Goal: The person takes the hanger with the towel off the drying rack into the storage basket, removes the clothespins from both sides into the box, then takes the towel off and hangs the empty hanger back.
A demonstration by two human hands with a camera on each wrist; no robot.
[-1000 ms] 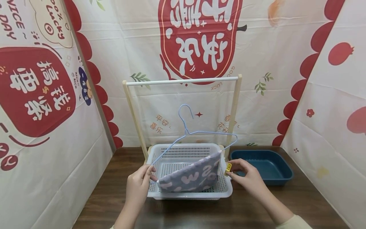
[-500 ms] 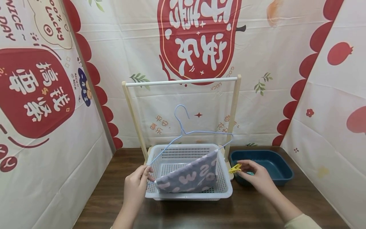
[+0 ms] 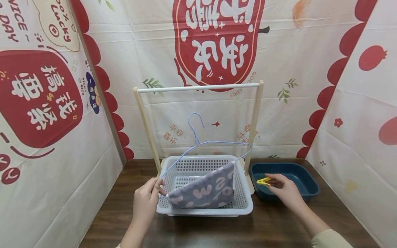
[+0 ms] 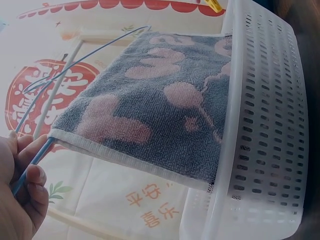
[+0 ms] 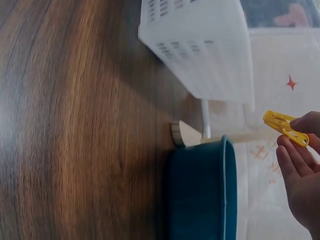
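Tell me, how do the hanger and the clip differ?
The hanger is light blue, while the clip is yellow. The hanger is a large, thin, open frame; the clip is small and chunky. The hanger carries the towel, while the clip is apart from it. Both are held: the hanger in the left hand, the clip in the right hand.

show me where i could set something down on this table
Bare table lies in front of the basket, and between the left forearm and left wall. Crowded: between basket and tub, where the rack foot stands, and the basket, where the towel dips in.
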